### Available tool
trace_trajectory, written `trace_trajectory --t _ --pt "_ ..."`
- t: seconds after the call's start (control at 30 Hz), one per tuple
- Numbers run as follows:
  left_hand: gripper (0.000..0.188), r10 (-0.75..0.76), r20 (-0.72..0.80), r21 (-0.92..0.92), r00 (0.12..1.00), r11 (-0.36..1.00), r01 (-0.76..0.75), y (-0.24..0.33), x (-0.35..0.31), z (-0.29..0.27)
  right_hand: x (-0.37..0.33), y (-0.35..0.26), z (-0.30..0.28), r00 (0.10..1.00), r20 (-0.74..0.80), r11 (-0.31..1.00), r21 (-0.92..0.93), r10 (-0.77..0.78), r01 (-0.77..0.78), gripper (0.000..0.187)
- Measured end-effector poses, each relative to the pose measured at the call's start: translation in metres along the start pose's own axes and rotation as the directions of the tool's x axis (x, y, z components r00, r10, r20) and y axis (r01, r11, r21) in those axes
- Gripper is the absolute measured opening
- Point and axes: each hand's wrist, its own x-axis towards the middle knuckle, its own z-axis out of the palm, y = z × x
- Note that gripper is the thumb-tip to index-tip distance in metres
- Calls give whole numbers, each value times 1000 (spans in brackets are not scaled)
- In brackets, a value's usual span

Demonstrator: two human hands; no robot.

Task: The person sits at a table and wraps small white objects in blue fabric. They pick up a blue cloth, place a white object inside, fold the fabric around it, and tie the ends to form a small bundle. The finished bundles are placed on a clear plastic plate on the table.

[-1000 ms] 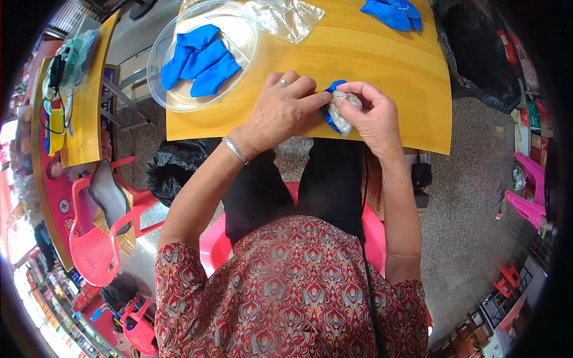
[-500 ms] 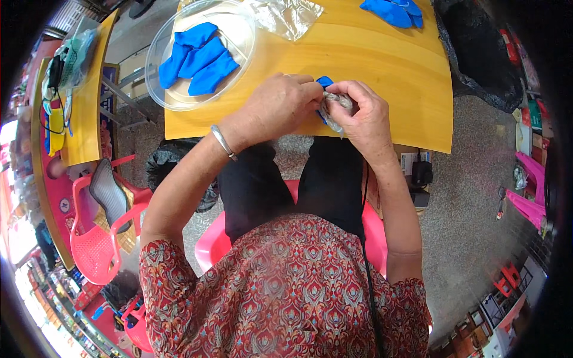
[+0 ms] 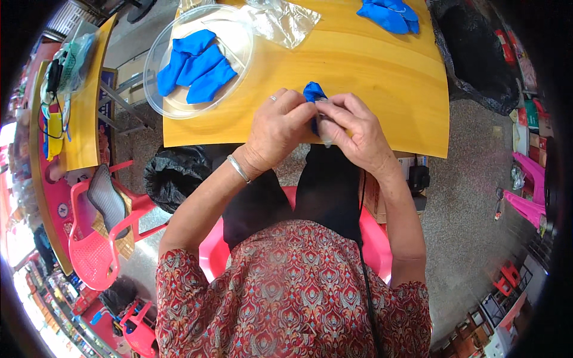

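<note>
Between my two hands, at the near edge of the yellow wooden table (image 3: 382,89), is a small bunched blue cloth piece (image 3: 313,91). My left hand (image 3: 280,124) has its fingers curled and closed against the cloth from the left. From the right, the closed fingers of my right hand (image 3: 356,132) pinch at the same spot. A whitish, see-through crumpled scrap (image 3: 325,136) sticks out below the right fingers. My fingers hide the lower part of the cloth. To the left, several folded blue cloth pieces (image 3: 200,71) lie in a round clear plastic tub (image 3: 154,89).
More blue cloth (image 3: 391,15) lies at the table's far right, and a clear plastic bag (image 3: 289,27) lies beside the tub. Black bin bags hang open to the right (image 3: 471,59) and stand below left (image 3: 179,176). A pink chair (image 3: 98,244) is at the left.
More of the blue cloth shows above my fingers. The crumpled whitish wad in my right hand is now mostly hidden. Both hands have shifted slightly nearer me, and the left is turned more upright.
</note>
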Motion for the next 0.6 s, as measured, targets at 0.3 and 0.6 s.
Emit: trace_trajectory --t 0.3,0.6 --pt "23 -451 -81 -542 889 768 341 0 -8 20 6 3 6 963 -32 959 111 267 -262 28" --pt "41 -503 475 -877 723 -339 340 15 9 -2 8 -9 5 934 8 632 734 357 -248 30"
